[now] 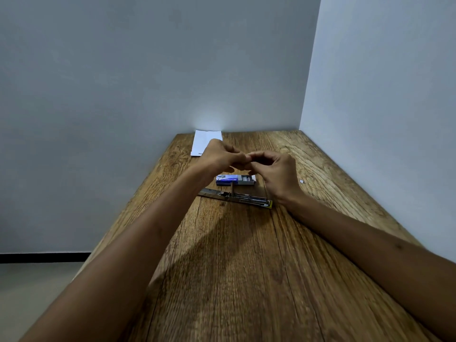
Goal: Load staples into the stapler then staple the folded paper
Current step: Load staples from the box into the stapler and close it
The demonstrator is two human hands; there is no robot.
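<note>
Nearest, lying flat on the brown wood-grain bench (222, 267): the long silver metal stapler (235, 196), swung wide open with its magazine exposed, yellow-tipped end toward the right wrist, nothing touching it. Just beyond, the small blue-and-white cardboard staple box (235, 180), its tray slid out to the right, grey strips showing inside. Above the box, both hands meeting fingertip to fingertip: left hand (219, 156) curled, right hand (276, 172) curled, apparently pinching something tiny between them, probably a strip of staples, though too small and blurred to confirm; so, for either hand, cannot tell whether anything is truly held. Off to the right, a small white scrap (302, 181) lying alone on the wood. Farthest back, against the wall, the folded white paper (206, 141), partly hidden behind the left hand, untouched. Judging by the layout: loading step in hand, likely separating or readying a strip. Next move calls for lowering the strip into the open magazine, legs down and aligned with the channel, then closing the stapler before reaching for the paper.
</note>
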